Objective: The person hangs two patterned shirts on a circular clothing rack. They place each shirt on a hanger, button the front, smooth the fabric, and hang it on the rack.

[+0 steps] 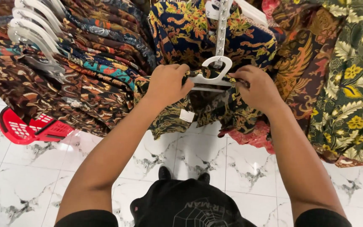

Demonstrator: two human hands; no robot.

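both hands, left hand [167,84] and right hand [258,87], fingers clamped on shirt [215,113] shoulders; keep white hanger [213,78] level, hook seated on rail [222,29].

Clearance at the garment rack

Open room lies only below, over the marble floor [215,155]. Hanging patterned shirts [106,63] crowd left, right and behind the white hanger [213,77]; the slotted metal rail [222,25] blocks above; a red basket [30,128] stands at lower left.
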